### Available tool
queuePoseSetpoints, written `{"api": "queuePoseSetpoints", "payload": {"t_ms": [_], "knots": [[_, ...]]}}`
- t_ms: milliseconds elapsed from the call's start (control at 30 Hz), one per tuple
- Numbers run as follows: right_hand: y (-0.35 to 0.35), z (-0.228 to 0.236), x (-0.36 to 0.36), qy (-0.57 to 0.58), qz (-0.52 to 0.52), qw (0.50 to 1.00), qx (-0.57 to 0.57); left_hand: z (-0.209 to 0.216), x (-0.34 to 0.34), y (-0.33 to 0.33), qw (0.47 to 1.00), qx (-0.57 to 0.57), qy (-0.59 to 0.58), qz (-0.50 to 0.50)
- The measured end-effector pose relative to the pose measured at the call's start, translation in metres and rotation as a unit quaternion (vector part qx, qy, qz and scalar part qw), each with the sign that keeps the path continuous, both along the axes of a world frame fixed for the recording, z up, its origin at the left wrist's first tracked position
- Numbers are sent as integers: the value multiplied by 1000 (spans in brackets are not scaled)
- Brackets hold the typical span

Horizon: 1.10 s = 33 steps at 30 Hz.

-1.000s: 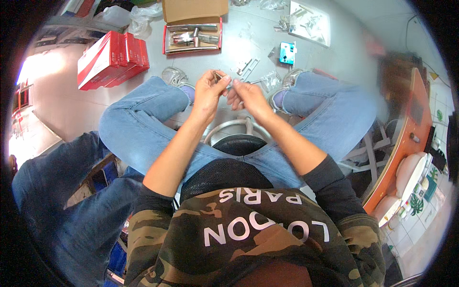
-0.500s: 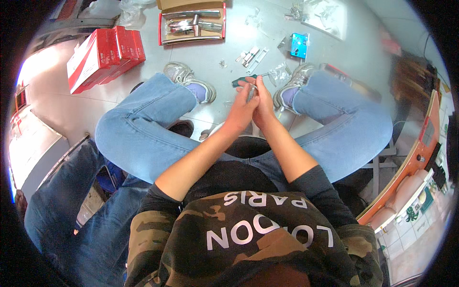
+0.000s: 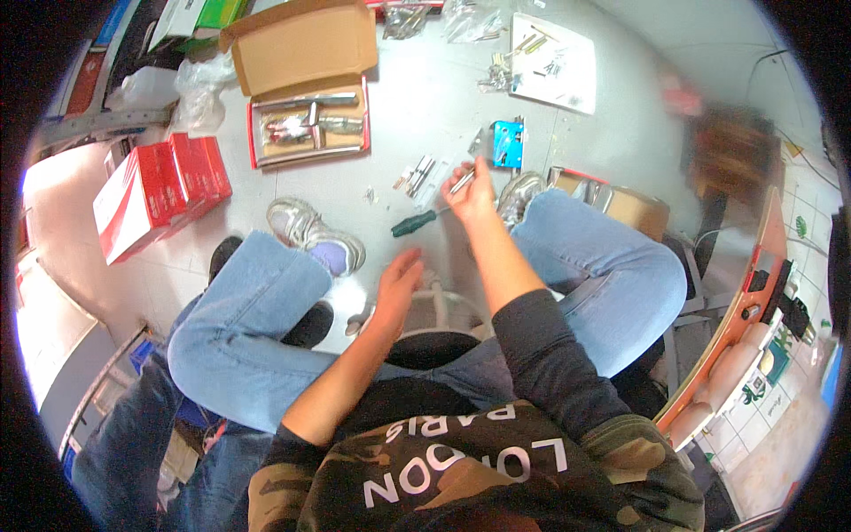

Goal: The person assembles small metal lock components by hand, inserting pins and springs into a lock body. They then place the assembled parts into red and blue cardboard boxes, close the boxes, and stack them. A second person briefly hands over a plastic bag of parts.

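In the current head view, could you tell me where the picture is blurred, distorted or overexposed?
Head view: fisheye bends edges toward a black rim; the brown furniture at upper right is smeared; the floor's left edge is washed out; the right hand and green-handled screwdriver are fairly sharp.

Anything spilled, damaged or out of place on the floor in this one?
Nothing looks damaged. Small metal parts lie loose on the floor beside a green-handled screwdriver, near the right hand; the open box sits slightly askew.
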State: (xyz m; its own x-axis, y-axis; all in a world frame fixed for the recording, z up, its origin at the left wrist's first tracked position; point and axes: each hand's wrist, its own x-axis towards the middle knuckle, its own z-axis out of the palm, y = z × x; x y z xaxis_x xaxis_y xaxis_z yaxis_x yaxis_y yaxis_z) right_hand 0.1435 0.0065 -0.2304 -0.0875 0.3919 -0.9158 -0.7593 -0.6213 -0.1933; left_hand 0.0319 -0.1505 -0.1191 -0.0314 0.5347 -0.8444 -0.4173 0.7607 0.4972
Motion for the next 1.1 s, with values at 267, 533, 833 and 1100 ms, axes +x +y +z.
{"api": "queuePoseSetpoints", "payload": {"t_ms": [267,533,833,1100], "knots": [[162,3,45,-59,28,995,70,-12,-3,0,996,-75,-45,-4],[252,-49,13,-555,410,664,288,-26,-13,3,990,-130,-53,-5],[337,-82,-2,-618,593,415,308,-44,-22,-2,981,-183,-57,30],[353,-51,45,-307,534,754,230,-42,-23,5,986,-152,-64,38]]}}
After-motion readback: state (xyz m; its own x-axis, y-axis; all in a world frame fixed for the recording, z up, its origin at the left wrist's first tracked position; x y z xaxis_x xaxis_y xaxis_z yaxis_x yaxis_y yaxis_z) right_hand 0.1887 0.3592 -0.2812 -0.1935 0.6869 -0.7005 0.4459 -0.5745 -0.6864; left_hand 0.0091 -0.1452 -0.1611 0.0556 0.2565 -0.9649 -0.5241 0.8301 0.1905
